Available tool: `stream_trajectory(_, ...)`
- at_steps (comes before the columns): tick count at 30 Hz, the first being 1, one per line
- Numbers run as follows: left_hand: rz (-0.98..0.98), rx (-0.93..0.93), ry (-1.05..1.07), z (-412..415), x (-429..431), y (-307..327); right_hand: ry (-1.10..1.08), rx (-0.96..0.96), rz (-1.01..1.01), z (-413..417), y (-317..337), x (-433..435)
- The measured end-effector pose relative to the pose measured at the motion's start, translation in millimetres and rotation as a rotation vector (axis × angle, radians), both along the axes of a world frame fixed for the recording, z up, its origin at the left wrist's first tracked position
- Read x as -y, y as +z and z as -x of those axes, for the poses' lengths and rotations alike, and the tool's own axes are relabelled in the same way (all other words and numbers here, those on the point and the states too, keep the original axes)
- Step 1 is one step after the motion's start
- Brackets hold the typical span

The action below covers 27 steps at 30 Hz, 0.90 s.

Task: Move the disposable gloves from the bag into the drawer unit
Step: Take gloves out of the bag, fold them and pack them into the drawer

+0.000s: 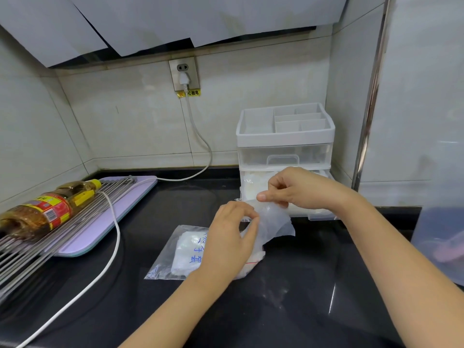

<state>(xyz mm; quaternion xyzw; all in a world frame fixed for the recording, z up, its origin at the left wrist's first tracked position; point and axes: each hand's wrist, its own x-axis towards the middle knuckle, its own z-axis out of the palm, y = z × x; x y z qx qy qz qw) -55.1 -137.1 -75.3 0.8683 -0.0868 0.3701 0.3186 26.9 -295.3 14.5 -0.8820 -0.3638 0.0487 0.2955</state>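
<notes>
Keep the bag (175,254) flat at the middle of the bench (301,297) beneath the left hand (228,234), pinching one edge of the thin clear glove (273,222); release only after taking the film fully in the right hand (296,189), pinching the other edge. Lift straight over to the open lower drawer (321,216) of the drawer unit (286,136) at the far right corner; lay flat on the pile (253,182) inside, clear of the front rim.

light: bright, even, diffuse from overhead | shadows: soft, faint | glare: white streaks on the glossy black stone countertop (331,301) | distortion: wide-angle bowing, the vertical chrome pole (371,96) curves near the right edge | focus: centre sharp, thin translucent plastic glove (273,222) soft-edged, pale translucent plastic shape (442,247) at right edge blurred
</notes>
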Motion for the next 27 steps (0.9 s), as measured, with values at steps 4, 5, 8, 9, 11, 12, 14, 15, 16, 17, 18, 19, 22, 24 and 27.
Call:
stream_trajectory(4, 0.144, -0.158, -0.046, 1, -9, 8, 0.113, -0.036, 0.083, 7, 5, 7)
stream_trajectory(5, 0.169, -0.188, -0.062, 0, -12, 9, 0.137, -0.032, 0.138, 8, 5, 8)
stream_trajectory(8, 0.243, -0.293, -0.098, -1, -16, 13, 0.148, 0.070, 0.165, 13, 3, 4)
stream_trajectory(9, 0.260, -0.318, -0.106, -2, -16, 14, 0.146, 0.096, 0.144, 16, 4, 2)
stream_trajectory(11, 0.282, -0.363, -0.138, -2, -17, 15, 0.171, 0.137, 0.115, 20, 4, -2)
stream_trajectory(12, 0.290, -0.379, -0.161, -3, -17, 15, 0.190, 0.161, 0.104, 20, 3, -5)
stream_trajectory(14, 0.312, -0.395, -0.196, -3, -18, 15, 0.225, 0.195, 0.079, 21, 0, -9)
stream_trajectory(15, 0.322, -0.402, -0.203, -3, -18, 16, 0.235, 0.207, 0.065, 20, -1, -11)
stream_trajectory(16, 0.326, -0.408, -0.209, -3, -18, 16, 0.233, 0.216, 0.047, 19, -3, -13)
stream_trajectory(17, 0.337, -0.414, -0.222, -2, -18, 17, 0.217, 0.225, 0.030, 18, -4, -15)
stream_trajectory(18, 0.354, -0.430, -0.242, -2, -18, 18, 0.194, 0.231, 0.014, 18, -4, -16)
stream_trajectory(19, 0.371, -0.456, -0.269, -1, -17, 18, 0.166, 0.234, 0.000, 17, -4, -16)
stream_trajectory(22, 0.265, -0.546, -0.270, -2, -13, 15, 0.113, 0.235, -0.027, 15, -4, -16)
stream_trajectory(24, 0.119, -0.567, -0.191, -2, -7, 14, 0.109, 0.236, -0.073, 15, -2, -15)
stream_trajectory(27, -0.019, -0.571, -0.134, -3, -1, 9, 0.022, 0.291, -0.302, 13, 3, -15)
